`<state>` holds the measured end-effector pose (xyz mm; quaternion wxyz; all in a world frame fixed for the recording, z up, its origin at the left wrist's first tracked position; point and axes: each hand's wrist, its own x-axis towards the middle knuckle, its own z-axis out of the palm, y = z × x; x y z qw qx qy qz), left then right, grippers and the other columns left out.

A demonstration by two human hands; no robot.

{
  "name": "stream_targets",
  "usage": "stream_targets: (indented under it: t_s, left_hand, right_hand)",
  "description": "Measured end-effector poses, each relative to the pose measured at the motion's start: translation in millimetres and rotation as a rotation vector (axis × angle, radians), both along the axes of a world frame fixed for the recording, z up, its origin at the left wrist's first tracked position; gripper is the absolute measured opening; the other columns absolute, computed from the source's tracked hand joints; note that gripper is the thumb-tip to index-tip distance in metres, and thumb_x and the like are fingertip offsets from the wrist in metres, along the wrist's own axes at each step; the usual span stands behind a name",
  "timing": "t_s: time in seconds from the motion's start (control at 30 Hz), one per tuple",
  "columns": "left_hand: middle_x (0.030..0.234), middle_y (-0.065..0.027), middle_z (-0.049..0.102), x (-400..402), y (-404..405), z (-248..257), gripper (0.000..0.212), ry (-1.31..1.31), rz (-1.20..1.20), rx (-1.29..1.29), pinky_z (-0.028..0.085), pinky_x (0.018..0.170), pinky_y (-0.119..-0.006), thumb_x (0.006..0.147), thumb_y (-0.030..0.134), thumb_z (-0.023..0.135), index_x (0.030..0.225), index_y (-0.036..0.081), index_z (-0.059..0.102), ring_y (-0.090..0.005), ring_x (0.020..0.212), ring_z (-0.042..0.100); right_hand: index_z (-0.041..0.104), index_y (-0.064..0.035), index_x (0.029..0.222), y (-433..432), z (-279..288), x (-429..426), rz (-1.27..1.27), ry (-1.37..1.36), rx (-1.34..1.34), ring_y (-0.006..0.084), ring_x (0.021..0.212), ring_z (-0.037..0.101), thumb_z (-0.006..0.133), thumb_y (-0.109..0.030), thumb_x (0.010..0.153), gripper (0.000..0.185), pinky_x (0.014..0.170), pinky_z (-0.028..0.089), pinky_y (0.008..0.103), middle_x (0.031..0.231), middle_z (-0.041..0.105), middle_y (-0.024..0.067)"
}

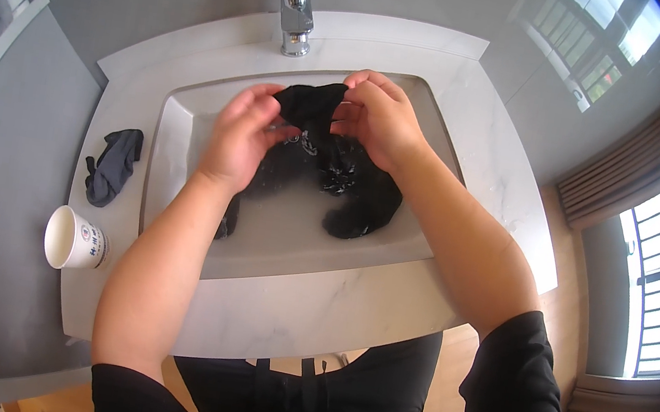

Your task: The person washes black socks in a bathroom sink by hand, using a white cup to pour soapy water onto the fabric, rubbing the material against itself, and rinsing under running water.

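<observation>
Between my two hands a wet black cloth (312, 104), perhaps a sock, is stretched above the sink basin (270, 261). My left hand (245, 132) pinches its left corner, thumb and fingers curled around the edge. At the opposite corner my right hand (381, 118) grips the cloth with thumb and forefinger, the other fingers behind it. The lower end hangs down into cloudy water. More dark fabric (365, 211) lies partly submerged below my right hand. Another dark piece (228, 219) shows beside my left forearm, mostly hidden by it.
A chrome faucet (297, 16) stands behind the basin. On the marble-patterned counter (322, 301), a dark grey sock-like cloth (114, 166) lies crumpled at left, near a white paper cup (75, 239) bearing writing. A grey panel (20, 179) borders the left side.
</observation>
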<state>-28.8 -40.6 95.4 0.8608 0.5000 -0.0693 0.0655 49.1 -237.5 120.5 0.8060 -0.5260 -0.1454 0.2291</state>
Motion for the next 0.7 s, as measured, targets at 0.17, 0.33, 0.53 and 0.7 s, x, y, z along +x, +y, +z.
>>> stream_targets:
  t_s: [0.17, 0.33, 0.53, 0.7]
  left_hand:
    - [0.104, -0.0044, 0.064, 1, -15, -5, 0.032, 0.023, 0.079, 0.199, 0.050, 0.088, -0.027, 0.086, 0.006, 0.071, 0.114, 0.000, 0.059, -0.0112, 0.094, 0.060]
    - [0.102, -0.0060, 0.065, 1, -6, -6, 0.023, 0.065, 0.126, 0.171, 0.050, 0.085, -0.031, 0.087, 0.007, 0.065, 0.108, -0.001, 0.061, -0.0141, 0.092, 0.060]
    - [0.104, -0.0082, 0.064, 3, -11, 3, 0.023, 0.040, 0.105, -0.078, 0.047, 0.087, -0.038, 0.085, 0.009, 0.052, 0.105, 0.002, 0.059, -0.0206, 0.095, 0.060]
    - [0.102, -0.0051, 0.064, 4, -8, 5, 0.013, 0.049, 0.122, -0.078, 0.046, 0.083, -0.036, 0.088, 0.012, 0.057, 0.099, 0.006, 0.059, -0.0180, 0.093, 0.059]
  right_hand:
    - [0.054, -0.0103, 0.097, 1, -6, 5, -0.014, 0.057, 0.092, 0.0215, 0.081, 0.063, 0.052, -0.015, 0.093, 0.006, 0.072, 0.055, 0.0370, 0.092, 0.058, 0.0064]
    - [0.053, -0.0111, 0.098, 9, -2, -8, 0.029, 0.045, -0.002, 0.0223, 0.081, 0.063, 0.051, -0.015, 0.094, 0.006, 0.071, 0.055, 0.0389, 0.088, 0.058, 0.0065]
    - [0.052, -0.0105, 0.100, 5, -7, -1, 0.011, 0.069, 0.041, 0.0231, 0.074, 0.064, 0.050, -0.015, 0.095, 0.007, 0.069, 0.056, 0.0384, 0.086, 0.058, 0.0074]
    - [0.052, -0.0104, 0.101, 7, -5, -2, -0.019, 0.070, 0.012, 0.0238, 0.075, 0.064, 0.051, -0.016, 0.096, 0.008, 0.072, 0.054, 0.0391, 0.086, 0.058, 0.0067]
